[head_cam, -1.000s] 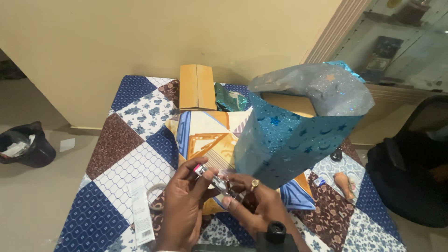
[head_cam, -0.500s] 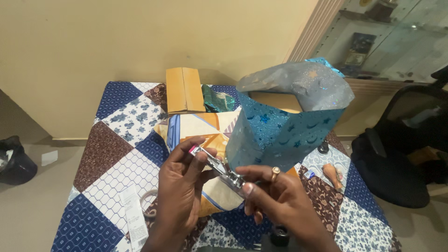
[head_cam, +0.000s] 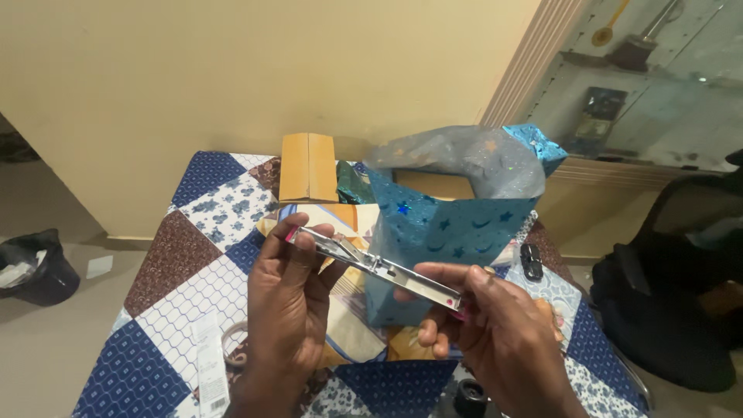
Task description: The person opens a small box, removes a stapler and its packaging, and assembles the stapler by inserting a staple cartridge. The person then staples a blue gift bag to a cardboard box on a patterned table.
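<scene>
Both hands hold a long silver metal stapler (head_cam: 379,267) swung open flat, with pink ends. My left hand (head_cam: 290,310) grips its left end between thumb and fingers. My right hand (head_cam: 495,329), wearing a ring, pinches the right end. Just behind the stapler stands a shiny blue gift bag (head_cam: 453,224) with stars and moons, its top flopped open. Everything sits over a table covered by a patchwork cloth (head_cam: 182,259) of blue, white and brown squares.
A tan cardboard box (head_cam: 308,166) lies at the table's far side, with folded patterned paper (head_cam: 340,217) under the bag. A white tube (head_cam: 207,360) and a tape roll (head_cam: 236,352) rest near left. A small black object (head_cam: 531,261) lies right. A bin (head_cam: 35,267) stands on the floor left, a black chair (head_cam: 681,294) right.
The hands have risen and spread apart, swinging the stapler open into a long flat line. The view has moved closer to the table and bag.
</scene>
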